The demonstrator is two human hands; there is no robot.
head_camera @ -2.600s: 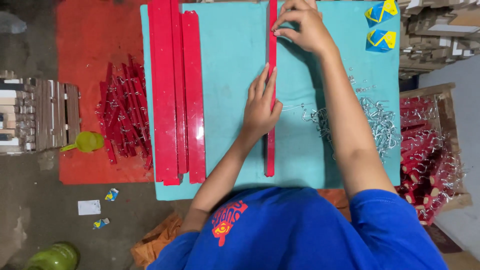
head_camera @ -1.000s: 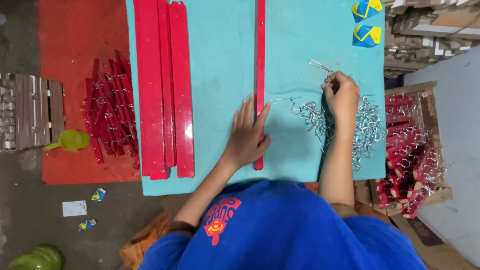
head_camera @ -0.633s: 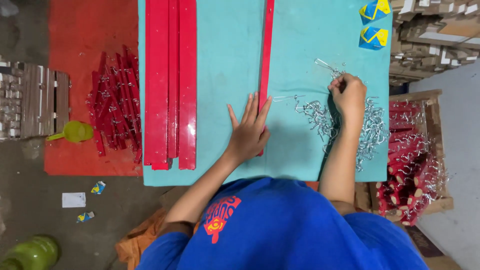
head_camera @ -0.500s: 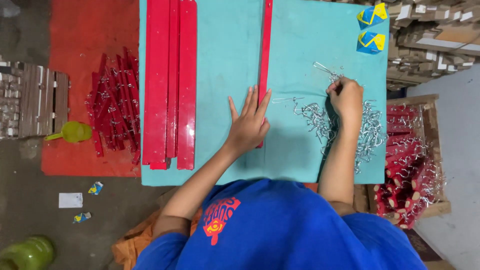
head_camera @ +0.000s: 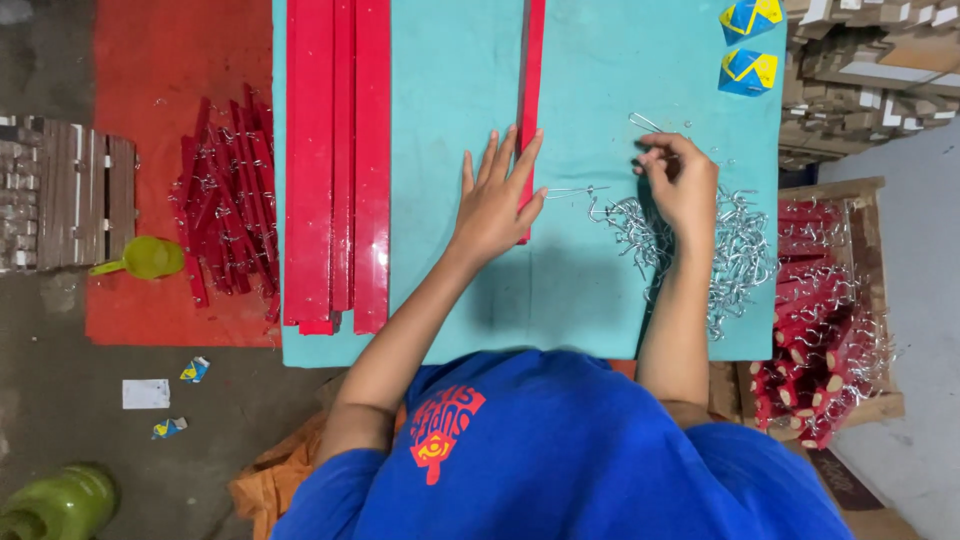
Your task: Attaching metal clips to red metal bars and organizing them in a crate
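We stand over a turquoise worktop point(head_camera: 450, 300) with both hands out. Our left hand point(head_camera: 497, 200) lies flat with fingers spread, pressing on the near end of a single red strip point(head_camera: 531, 60). That strip's long axis runs straight away from us, from under the palm to the far edge of the worktop. Our right hand point(head_camera: 683, 180) is curled, its fingertips pinching a thin wire hook point(head_camera: 645, 125) lifted from the pile of silver wire hooks point(head_camera: 735, 255), which spreads just under and to the right of that hand. So the strip lies to the left of the hook, close by, and the right hand is the one nearer the pile, while the left alone touches the strip. One loose hook point(head_camera: 575, 191) lies between the two hands, its end almost at the left thumb. A stack of wider red strips point(head_camera: 335, 160) lies parallel, well to the left. A wooden crate of red pieces with hooks point(head_camera: 825, 330) stands at our right.
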